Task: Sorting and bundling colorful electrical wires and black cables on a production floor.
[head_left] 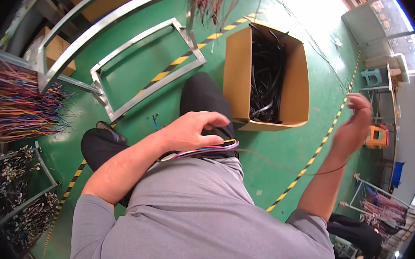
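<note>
In front of my waist, my left hand [195,131] is curled over a looped bundle of thin coloured wires [205,149], mostly purple, white and yellow. The loop bends back beneath the thumb, and a gap shows between thumb and forefinger. Out of the bundle a thin brown wire [282,165] runs right and crosses my right forearm. My right hand [355,125] is raised on the right with bent fingers drawn together. Whatever those fingers hold, if anything, is hidden.
An open cardboard box [237,73] of black tubing stands ahead of my knees. A metal frame [144,93] lies left of it. Wire bundles [26,105] hang at left, with a connector rack [16,178] below. Another person [355,231] bends at lower right, near an orange stool [377,136].
</note>
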Motion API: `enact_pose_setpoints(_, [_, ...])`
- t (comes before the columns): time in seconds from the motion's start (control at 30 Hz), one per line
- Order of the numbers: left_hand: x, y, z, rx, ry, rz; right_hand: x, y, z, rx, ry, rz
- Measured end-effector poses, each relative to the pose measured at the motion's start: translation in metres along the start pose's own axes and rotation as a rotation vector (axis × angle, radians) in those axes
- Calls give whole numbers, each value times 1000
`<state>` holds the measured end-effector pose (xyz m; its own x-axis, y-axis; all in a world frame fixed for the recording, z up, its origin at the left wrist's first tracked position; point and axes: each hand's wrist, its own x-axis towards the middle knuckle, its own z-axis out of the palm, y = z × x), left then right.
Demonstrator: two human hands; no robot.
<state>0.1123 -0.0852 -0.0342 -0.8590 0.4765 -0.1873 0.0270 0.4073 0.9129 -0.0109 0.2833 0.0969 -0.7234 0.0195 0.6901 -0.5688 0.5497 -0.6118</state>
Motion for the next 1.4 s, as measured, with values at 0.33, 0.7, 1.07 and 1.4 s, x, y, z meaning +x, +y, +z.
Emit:
enact_pose_setpoints(0.33, [-22, -12, -32, -1567, 726, -86, -166, -81, 146, 606, -1079, -279])
enact_pose_setpoints(0.7, [-80, -5, -22, -1080, 752, 13, -139, -78, 174, 448, -896, 204])
enact_pose_setpoints(1.07, [-99, 38, -18, -795, 588, -111, -93, -134, 230, 1126, -1040, 753])
enact_pose_setpoints(1.4, [-109, 41, -16, -1063, 616, -98, -98, -142, 224, 1290, -1030, 900])
